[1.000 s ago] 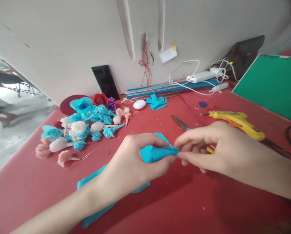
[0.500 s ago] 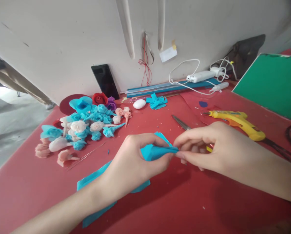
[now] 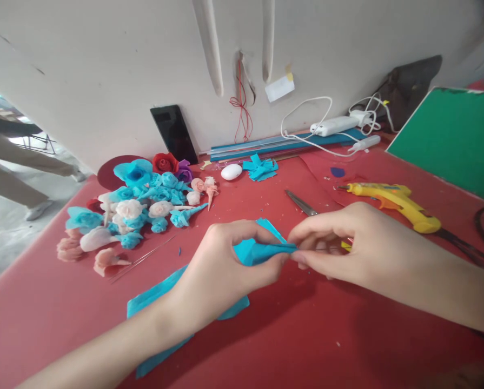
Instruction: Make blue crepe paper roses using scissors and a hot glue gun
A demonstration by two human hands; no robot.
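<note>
A piece of blue paper point(image 3: 258, 254) is up in the air over the red desk point(image 3: 290, 340), in the middle of the frame. The left hand point(image 3: 229, 262) has its grip around the paper, thumb below and fingers on top. The right hand point(image 3: 353, 237) has a small, tight grip, pinching the paper's thin tip.

The right end is squeezed into a point, so that part looks done. The left end is wide and loose, so this piece looks only partly shaped. A pile of paper flowers point(image 3: 130, 208), blue, white, pink and more, lies at the left of the frame, and those look mostly made. More blue sheets point(image 3: 156, 294) lie flat under the left arm, not shaped yet. A yellow glue gun point(image 3: 391, 200) lies at the right, held by nobody.
</note>
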